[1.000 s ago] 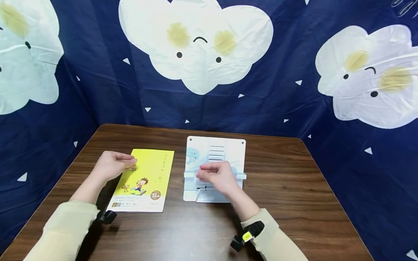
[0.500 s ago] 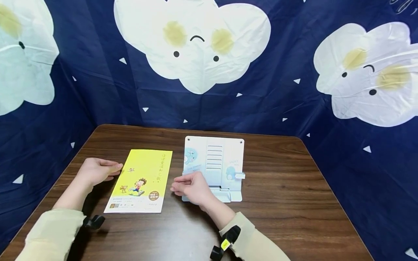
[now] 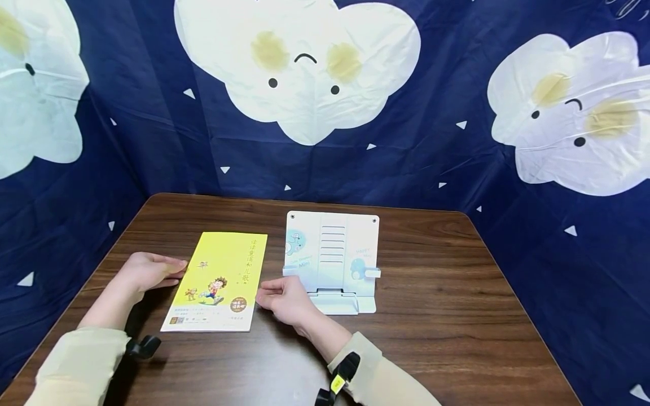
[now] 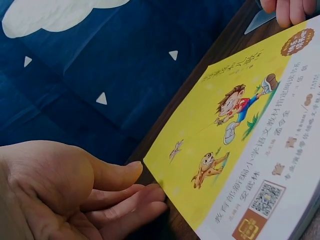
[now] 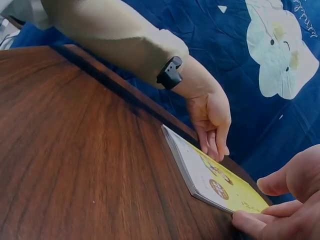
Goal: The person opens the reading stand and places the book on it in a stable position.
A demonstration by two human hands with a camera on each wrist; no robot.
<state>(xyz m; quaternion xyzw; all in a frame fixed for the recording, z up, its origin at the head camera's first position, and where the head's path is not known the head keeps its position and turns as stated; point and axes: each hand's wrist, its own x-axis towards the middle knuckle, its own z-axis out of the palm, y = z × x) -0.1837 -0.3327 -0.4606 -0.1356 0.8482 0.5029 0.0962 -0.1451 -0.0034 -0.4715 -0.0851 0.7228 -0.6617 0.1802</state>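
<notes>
A yellow-and-white book (image 3: 218, 276) with cartoon figures on its cover lies flat on the wooden table. At its left edge is my left hand (image 3: 152, 274), fingertips right beside the edge and thumb apart above them in the left wrist view. My right hand (image 3: 286, 300) is at the opposite edge. In the right wrist view its fingertips (image 5: 242, 220) meet the book's side while the thumb hovers over the cover. Just behind the right hand stands a white book stand (image 3: 332, 248) with blue cartoon prints, a slotted back and a ledge; the hand covers its lower left corner.
Wood-grain table (image 3: 437, 316) extends to the right and in front. A dark blue curtain (image 3: 406, 175) with white clouds hangs along the back and sides. Black wrist cameras (image 3: 144, 347) sit at both sleeves.
My right hand has moved left from the book stand to the book's right edge. My left hand has drawn back from over the cover to the left edge.
</notes>
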